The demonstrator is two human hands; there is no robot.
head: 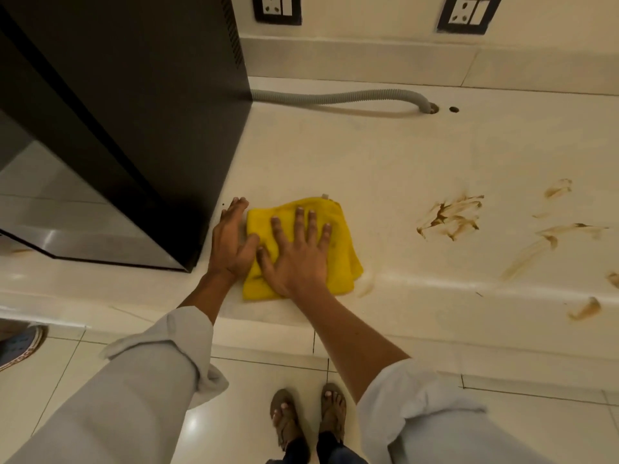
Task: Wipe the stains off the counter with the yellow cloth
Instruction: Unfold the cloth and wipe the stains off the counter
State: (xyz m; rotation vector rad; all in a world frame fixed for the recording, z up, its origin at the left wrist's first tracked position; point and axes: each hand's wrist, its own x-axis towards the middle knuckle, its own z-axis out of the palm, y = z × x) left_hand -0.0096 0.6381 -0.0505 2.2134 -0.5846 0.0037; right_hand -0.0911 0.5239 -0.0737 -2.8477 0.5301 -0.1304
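1. The yellow cloth [338, 259] lies folded and flat on the counter [368, 155], close to its front edge and just beside the dark appliance [134, 112] that stands at the left.
2. The right hand [294, 252] rests on top of the cloth, palm down, fingers spread wide and pointing toward the back wall; it presses rather than grips.
3. The left hand [231, 242] lies flat and open too, half on the cloth's left border and half on the bare counter, its thumb meeting the right thumb.
4. The brown stains [449, 219] lie to the right of the cloth, well apart from it, scattered toward the right end and down to the front edge. A fainter smear [365, 285] seems to sit just off the cloth's near right corner, though the glare makes this uncertain.
5. The right hand is nearer the stains, so the coming sweep probably runs rightward along the counter's length, parallel to the front edge.
6. A grey hose [335, 97] runs along the back edge into a hole, clear of that path.
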